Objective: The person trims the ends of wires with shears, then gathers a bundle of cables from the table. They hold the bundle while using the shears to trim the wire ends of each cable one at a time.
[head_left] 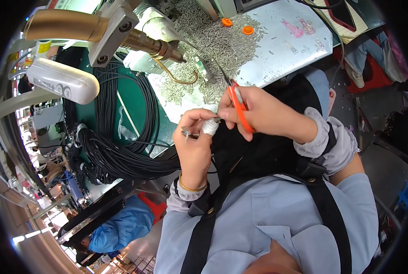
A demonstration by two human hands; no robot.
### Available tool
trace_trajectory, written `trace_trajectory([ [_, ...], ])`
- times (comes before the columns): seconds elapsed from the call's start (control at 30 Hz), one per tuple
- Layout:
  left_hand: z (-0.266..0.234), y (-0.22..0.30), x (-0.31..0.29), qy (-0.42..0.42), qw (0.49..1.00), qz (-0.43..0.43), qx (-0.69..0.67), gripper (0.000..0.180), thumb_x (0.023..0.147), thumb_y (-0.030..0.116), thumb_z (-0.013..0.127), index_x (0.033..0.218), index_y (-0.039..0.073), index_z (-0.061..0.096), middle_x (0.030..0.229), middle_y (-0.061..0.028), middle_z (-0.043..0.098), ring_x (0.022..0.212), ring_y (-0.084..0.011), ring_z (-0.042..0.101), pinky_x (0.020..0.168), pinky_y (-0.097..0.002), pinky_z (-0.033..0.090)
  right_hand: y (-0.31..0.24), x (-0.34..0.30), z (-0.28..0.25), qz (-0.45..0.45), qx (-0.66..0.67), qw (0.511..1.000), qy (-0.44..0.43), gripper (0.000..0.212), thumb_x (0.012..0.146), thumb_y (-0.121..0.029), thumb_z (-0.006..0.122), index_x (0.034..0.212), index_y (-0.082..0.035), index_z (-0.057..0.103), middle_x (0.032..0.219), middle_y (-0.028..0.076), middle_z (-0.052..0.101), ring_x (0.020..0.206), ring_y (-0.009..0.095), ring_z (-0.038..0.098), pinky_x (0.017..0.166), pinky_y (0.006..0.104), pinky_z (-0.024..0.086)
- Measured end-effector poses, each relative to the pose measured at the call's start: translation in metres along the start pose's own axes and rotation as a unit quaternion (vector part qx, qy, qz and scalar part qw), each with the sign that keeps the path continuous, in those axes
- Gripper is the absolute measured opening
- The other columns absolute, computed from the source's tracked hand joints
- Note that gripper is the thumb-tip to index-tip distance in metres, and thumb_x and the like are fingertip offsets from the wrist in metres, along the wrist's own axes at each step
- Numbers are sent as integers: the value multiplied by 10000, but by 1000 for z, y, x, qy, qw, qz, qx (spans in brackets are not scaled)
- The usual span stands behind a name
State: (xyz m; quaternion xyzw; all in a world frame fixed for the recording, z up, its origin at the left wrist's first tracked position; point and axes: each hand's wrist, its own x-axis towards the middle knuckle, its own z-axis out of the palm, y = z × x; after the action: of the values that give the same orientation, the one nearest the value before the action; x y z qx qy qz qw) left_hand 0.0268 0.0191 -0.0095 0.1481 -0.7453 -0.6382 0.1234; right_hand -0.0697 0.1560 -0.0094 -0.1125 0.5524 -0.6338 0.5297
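Observation:
My left hand (194, 132) is closed near the table's front edge, with its fingertips together. White wrapping (210, 127) shows at its thumb side; whether it covers the thumb or a held piece, I cannot tell. A small metallic end (185, 133) pokes out between its fingers. My right hand (254, 112) grips orange-handled scissors (237, 102), their dark blades pointing up and away over the table. The thumb and forefinger of that hand meet the left fingertips at a tiny dark piece, too small to name.
Countless small metal pins (213, 39) lie heaped across the table (277, 59). A machine head with a metal nozzle (163, 49) overhangs the left. Coiled black cables (126, 155) lie on the left beside a green mat (115, 107). Two orange caps (248, 30) lie among the pins.

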Motion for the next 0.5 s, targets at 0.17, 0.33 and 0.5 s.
trace_trajectory([
  [0.17,-12,3,8,-91,916,-243,-306,148,765,-53,532,899,5,506,729,-12,526,503,-19,387,413,-148,232,19,4,-6,-473,-487,704,209,81,751,-173,611,771,-110,564,554,9,472,461,135,504,378,238,345],
  [0.33,-24,2,9,-153,872,-302,-355,154,758,-46,546,899,5,507,720,-15,531,505,-15,386,425,-149,256,4,-7,-17,-509,-577,619,156,155,702,-139,632,854,-129,604,574,-24,497,477,138,509,401,251,366],
  [0.5,-2,4,0,-41,991,-123,-39,169,745,-69,563,898,-13,518,744,-23,546,614,-37,494,536,-148,372,19,-4,-12,-501,-580,616,183,193,679,-77,619,870,-85,591,591,-8,512,489,118,519,426,248,391],
])
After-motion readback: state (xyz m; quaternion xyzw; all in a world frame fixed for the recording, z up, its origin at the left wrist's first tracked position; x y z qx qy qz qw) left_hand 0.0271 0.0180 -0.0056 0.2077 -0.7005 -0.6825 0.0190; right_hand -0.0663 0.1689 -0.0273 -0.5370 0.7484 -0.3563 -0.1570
